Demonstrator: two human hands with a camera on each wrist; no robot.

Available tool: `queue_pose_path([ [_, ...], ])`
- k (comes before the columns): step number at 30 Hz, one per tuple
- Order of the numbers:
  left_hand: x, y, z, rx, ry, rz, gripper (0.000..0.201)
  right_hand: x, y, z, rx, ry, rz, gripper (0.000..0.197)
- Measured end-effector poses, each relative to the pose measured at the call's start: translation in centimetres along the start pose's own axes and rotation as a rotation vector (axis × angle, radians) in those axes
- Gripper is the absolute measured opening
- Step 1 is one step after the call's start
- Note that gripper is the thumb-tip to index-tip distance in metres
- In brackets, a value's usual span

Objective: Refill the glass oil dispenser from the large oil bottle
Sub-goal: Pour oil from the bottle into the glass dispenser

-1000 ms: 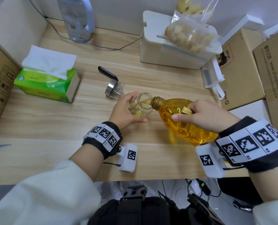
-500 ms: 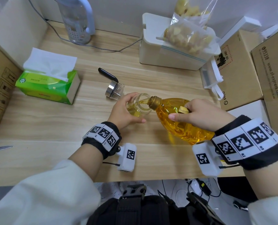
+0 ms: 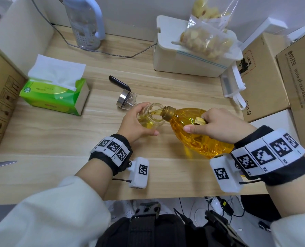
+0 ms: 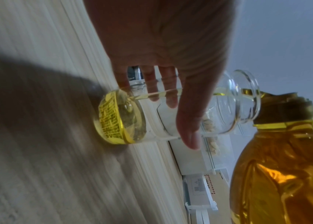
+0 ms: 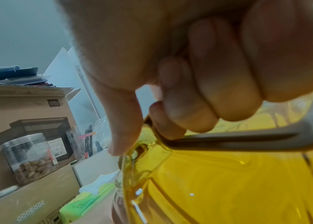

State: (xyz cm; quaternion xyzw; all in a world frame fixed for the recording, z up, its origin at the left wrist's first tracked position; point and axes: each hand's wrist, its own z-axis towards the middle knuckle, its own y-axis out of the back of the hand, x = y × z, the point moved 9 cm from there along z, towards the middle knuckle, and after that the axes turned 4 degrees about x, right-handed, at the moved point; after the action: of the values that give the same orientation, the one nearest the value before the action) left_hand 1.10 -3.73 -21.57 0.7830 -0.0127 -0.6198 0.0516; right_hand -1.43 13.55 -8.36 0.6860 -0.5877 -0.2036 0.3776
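Note:
The glass oil dispenser [image 3: 152,115] stands uncapped on the wooden desk [image 3: 50,139], with a shallow layer of yellow oil at its bottom [image 4: 119,121]. My left hand [image 3: 135,124] holds its body, thumb and fingers wrapped round the glass [image 4: 186,115]. The large oil bottle [image 3: 198,132], full of amber oil, is tipped left with its gold neck [image 3: 168,112] at the dispenser's mouth; a thin stream of oil runs in. My right hand [image 3: 217,124] grips the bottle's handle [image 5: 247,141], fingers curled round it. The dispenser's metal lid with black spout [image 3: 125,97] lies just behind.
A green tissue box [image 3: 53,91] sits at the left. A white box [image 3: 187,63] with a bag of snacks on it stands at the back right, a water bottle [image 3: 85,22] at the back. Cardboard boxes [image 3: 265,75] line the right side. A knife tip [image 3: 0,164] shows at the left edge.
The bottle's neck has shifted slightly left, closer over the dispenser's mouth, and pouring goes on. Both hands keep their holds.

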Motion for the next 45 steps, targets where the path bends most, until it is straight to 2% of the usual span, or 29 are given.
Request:
queue_pose_path([
  [16, 0.0, -0.2, 0.2, -0.002, -0.002, -0.008, 0.092, -0.1, 0.4, 0.0, 0.006, 0.004, -0.005, 0.055],
  [21, 0.1, -0.2, 0.2, -0.011, -0.008, -0.007, 0.085, -0.3, 0.4, -0.1, 0.003, -0.007, 0.003, 0.055],
  [45, -0.3, -0.4, -0.4, -0.009, -0.019, 0.015, 0.086, -0.1, 0.5, -1.0, 0.026, -0.026, -0.007, 0.053],
])
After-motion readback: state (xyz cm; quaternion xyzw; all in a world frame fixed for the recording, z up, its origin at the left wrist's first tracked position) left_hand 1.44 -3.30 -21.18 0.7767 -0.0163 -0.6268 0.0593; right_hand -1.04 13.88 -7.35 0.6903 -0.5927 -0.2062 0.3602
